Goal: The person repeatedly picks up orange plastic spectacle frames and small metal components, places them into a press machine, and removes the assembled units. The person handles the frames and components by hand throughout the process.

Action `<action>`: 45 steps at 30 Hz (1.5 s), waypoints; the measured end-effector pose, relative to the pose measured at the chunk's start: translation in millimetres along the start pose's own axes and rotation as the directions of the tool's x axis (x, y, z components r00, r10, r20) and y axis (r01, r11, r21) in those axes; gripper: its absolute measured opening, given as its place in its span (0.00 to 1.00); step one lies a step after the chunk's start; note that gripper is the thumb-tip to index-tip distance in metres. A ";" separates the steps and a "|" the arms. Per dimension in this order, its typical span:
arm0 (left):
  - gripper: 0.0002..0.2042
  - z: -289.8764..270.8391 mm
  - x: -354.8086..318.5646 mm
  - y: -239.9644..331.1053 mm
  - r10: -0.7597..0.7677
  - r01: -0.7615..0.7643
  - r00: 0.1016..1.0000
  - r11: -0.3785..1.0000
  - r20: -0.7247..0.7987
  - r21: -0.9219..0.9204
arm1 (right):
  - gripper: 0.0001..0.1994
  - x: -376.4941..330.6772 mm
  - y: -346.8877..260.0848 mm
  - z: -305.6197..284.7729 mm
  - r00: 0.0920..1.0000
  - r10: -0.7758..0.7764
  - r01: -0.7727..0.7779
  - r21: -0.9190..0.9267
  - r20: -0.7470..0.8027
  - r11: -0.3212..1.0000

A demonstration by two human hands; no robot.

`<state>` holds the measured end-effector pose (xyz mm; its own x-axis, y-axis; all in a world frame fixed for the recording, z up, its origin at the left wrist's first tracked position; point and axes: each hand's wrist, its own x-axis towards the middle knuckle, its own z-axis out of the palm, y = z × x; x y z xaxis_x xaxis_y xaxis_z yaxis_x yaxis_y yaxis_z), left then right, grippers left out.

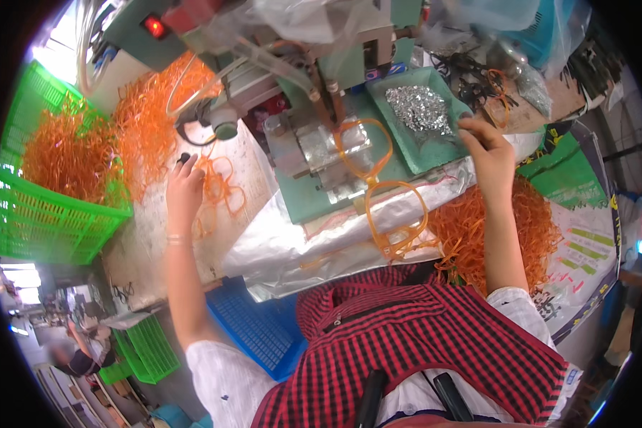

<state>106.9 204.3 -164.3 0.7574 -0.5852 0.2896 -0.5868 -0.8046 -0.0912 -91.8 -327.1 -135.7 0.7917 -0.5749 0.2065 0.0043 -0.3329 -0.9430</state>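
My left hand (183, 191) is raised over the tabletop at the left, its fingers closed around a small black thing that I cannot make out. Several thin orange eyeglass frames (223, 191) lie next to it. My right hand (491, 151) is at the right edge of a green tray (415, 162), fingers pinched together; whatever is between them is too small to tell. Small shiny metal pieces (419, 108) are heaped in that tray. An orange eyeglass frame (372, 180) rests against the metal fixture (340, 150) of the machine, its lower rim reaching toward me, touched by neither hand.
A green crate (57, 221) at the left holds many orange frames. A pile of orange frames (524, 225) lies beside my right forearm. The machine (285, 89) has a lit red lamp. Foil (292, 253) covers its front; a blue basket (253, 328) is below. Another person (85, 346) is far left.
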 end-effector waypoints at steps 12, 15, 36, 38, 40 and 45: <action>0.06 -4.3 23.0 145.0 -0.821 0.186 0.562 0.248 -0.104 -0.951 | 0.27 27.0 -99.5 96.8 0.881 -0.139 -0.017 0.324 0.451 0.946; 0.06 -1.3 10.3 164.2 -0.834 0.016 0.532 0.178 -0.143 -0.984 | 0.28 17.9 -97.9 100.3 0.896 -0.156 0.029 0.296 0.416 0.955; 0.12 -152.1 87.5 218.6 -0.424 -0.512 0.689 0.289 -0.588 -0.809 | 0.28 -3.3 -106.5 115.5 0.907 -0.031 -0.248 0.593 0.420 0.766; 0.11 -151.1 86.7 222.3 -0.447 -0.509 0.688 0.266 -0.572 -0.819 | 0.27 -6.9 -105.8 109.8 0.919 0.025 -0.287 0.624 0.393 0.726; 0.10 -152.9 74.8 225.8 -0.479 -0.498 0.679 0.257 -0.557 -0.828 | 0.27 -15.2 -116.3 104.2 0.909 -0.050 -0.234 0.606 0.413 0.760; 0.14 -113.0 53.8 257.6 -0.001 -0.603 0.690 0.552 -0.724 -0.575 | 0.19 -9.2 -96.2 72.3 0.850 -0.326 0.257 0.214 0.415 0.942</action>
<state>-35.9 -23.0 -64.5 0.3155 -0.3302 0.8896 -0.9458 -0.0332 0.3231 -55.3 -235.7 -65.8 0.9247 -0.0697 0.3744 0.3383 -0.3010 -0.8916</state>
